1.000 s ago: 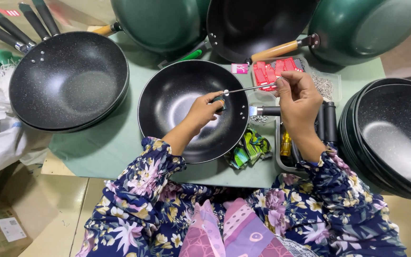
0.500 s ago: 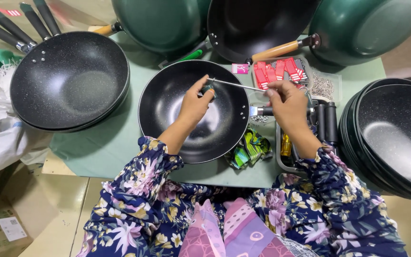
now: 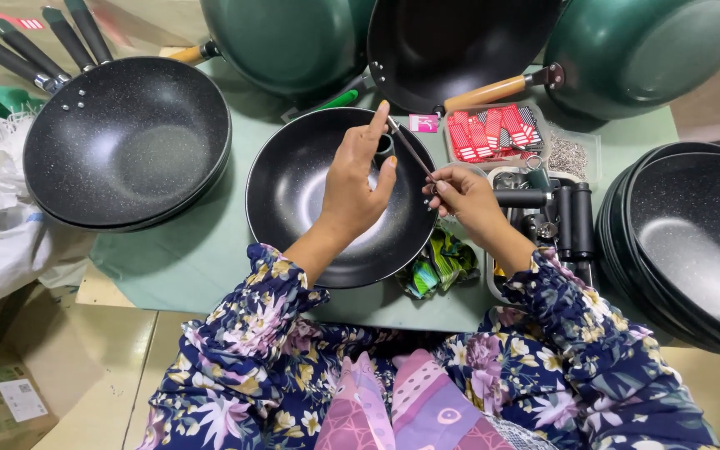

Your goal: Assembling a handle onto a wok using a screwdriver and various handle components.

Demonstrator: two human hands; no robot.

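Observation:
A black speckled wok pan [image 3: 302, 208] without a handle lies on the green table cover in front of me. My left hand [image 3: 358, 179] reaches over it and pinches a small dark fitting [image 3: 384, 147] at the pan's far rim. My right hand [image 3: 462, 196] holds a thin screwdriver [image 3: 411, 148] whose tip points up-left and meets that fitting next to my left fingers.
Stacked black pans sit at the left [image 3: 122, 137] and right [image 3: 693, 242]. Green woks [image 3: 285, 42] stand at the back. A tray of red packets [image 3: 493, 129], a box of screws [image 3: 572, 157], black handles [image 3: 568, 221] and crumpled green wrappers [image 3: 431, 267] lie beside the pan.
Both hands moved toward the pan's far rim. The screwdriver swung from nearly level to a slant, with its tip now at the fitting in my left fingers.

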